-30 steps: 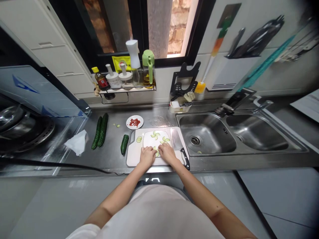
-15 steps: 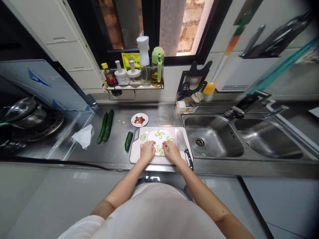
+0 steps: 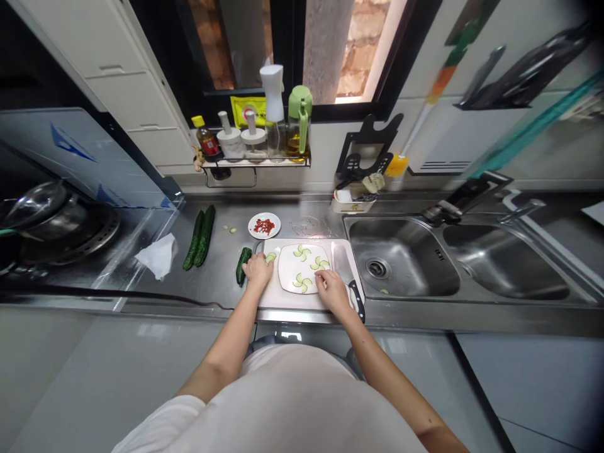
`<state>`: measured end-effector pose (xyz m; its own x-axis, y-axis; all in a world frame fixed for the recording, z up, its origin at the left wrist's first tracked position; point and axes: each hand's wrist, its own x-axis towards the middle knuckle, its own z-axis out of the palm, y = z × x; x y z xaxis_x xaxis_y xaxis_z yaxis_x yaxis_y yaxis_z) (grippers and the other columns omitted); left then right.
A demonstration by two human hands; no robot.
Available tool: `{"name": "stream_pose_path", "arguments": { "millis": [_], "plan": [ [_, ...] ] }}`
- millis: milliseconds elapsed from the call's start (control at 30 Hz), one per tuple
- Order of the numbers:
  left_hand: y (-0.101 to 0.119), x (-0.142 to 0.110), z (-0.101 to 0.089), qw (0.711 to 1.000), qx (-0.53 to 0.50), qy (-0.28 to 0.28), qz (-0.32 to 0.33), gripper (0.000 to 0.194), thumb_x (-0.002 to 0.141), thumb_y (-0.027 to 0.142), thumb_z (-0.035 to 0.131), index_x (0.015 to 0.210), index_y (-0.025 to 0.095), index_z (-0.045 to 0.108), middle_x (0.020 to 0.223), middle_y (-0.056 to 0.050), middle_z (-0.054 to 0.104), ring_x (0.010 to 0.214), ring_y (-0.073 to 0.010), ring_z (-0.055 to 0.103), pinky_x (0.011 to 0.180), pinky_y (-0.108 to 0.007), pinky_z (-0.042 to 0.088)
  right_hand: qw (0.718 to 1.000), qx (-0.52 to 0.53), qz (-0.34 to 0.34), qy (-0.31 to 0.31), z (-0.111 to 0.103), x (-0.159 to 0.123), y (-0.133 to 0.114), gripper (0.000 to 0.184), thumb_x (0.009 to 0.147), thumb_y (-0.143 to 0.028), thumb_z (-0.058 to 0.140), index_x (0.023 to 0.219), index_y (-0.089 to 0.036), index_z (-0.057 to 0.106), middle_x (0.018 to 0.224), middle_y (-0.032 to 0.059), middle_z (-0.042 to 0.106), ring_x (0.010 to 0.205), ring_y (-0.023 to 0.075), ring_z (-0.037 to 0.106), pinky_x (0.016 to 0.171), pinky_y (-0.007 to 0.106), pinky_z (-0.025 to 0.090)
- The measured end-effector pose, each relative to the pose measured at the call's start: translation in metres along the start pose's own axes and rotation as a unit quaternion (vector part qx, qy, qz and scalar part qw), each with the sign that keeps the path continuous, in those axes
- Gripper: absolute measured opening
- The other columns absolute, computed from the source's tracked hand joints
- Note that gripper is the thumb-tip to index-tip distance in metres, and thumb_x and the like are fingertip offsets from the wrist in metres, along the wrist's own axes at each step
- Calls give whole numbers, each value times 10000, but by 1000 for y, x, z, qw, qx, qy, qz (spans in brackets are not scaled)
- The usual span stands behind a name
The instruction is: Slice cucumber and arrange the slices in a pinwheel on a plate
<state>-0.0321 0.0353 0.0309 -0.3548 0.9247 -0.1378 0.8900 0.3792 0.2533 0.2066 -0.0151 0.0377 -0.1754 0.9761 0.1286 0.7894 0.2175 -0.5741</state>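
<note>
Left hand (image 3: pixel 258 272) now by round cucumber slices (image 3: pixel 270 257), right fingers (image 3: pixel 322 280) over smooth white plate (image 3: pixel 289 267), both grips unclear.

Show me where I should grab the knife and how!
Best by its black handle, coming from the near right side, I think. The handle sticks out towards you at the near right corner of the cutting board, while the wide blade points away. Keep your hands off that blade.
</note>
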Motion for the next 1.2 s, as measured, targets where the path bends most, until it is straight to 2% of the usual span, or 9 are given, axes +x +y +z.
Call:
{"name": "stream_pose_path", "arguments": {
  "millis": [233,400,533,633,733,833,933,1033,1200],
  "plan": [
    [-3,2,8,1000,-13,9,0,317,861,395,523,1102,207,607,1170,-136,633,1097,-293,570,911,-411,363,1000,13,9,-1,1,-3,2,264,927,-250,405,980,-181,654,937,77,662,948,210,560,849,290,401],
    [-2,4,11,999,-50,15,4,259,845,300,536,1084,220,595,1089,-102,669,1065,-272,587,899,-394,375,1000,22,14,-4,2,-3,2,260,925,-254,409,975,-185,654,947,73,665,935,204,564,849,289,406],
    [-1,5,11,994,-107,18,-10,228,842,202,512,1040,236,621,996,-62,701,999,-238,617,881,-371,386,999,32,12,0,3,-5,2,262,923,-261,413,970,-183,658,950,75,671,937,203,569,835,287,415],
    [-2,6,9,981,-194,19,-26,193,819,221,556,989,239,646,925,-25,709,930,-207,628,853,-338,405,999,47,8,10,3,-5,3,265,919,-259,412,964,-182,662,930,74,674,895,202,578,817,293,423],
    [-3,4,6,941,-337,-1,-11,164,739,231,634,895,196,673,841,-26,695,811,-179,626,784,-296,434,997,71,-4,27,3,-2,1,265,910,-264,417,955,-184,665,915,75,676,865,206,582,798,308,430],
    [1,-3,0,867,-494,-68,27,138,654,189,672,787,150,670,787,-37,674,723,-151,607,736,-274,451,994,102,-12,42,2,6,-5,258,894,-279,434,952,-184,667,899,73,675,825,203,582,775,317,436],
    [8,-15,-10,798,-579,-151,69,175,614,186,709,776,140,662,757,-24,661,709,-132,595,734,-265,455,989,142,-6,43,-2,17,-16,250,874,-302,466,966,-191,670,878,59,670,764,185,576,742,310,445],
    [16,-27,-22,771,-598,-195,99,233,610,202,737,819,143,652,715,2,632,687,-112,575,710,-244,440,981,189,-7,31,-10,28,-30,247,854,-316,500,986,-197,671,853,42,666,744,171,573,735,302,452],
    [25,-38,-38,757,-604,-214,128,265,614,203,748,841,142,624,691,22,599,668,-94,553,688,-227,429,970,237,-50,-11,-21,38,-49,219,841,-308,532,963,-206,683,919,48,678,834,174,593,768,296,449]
  ]
}}
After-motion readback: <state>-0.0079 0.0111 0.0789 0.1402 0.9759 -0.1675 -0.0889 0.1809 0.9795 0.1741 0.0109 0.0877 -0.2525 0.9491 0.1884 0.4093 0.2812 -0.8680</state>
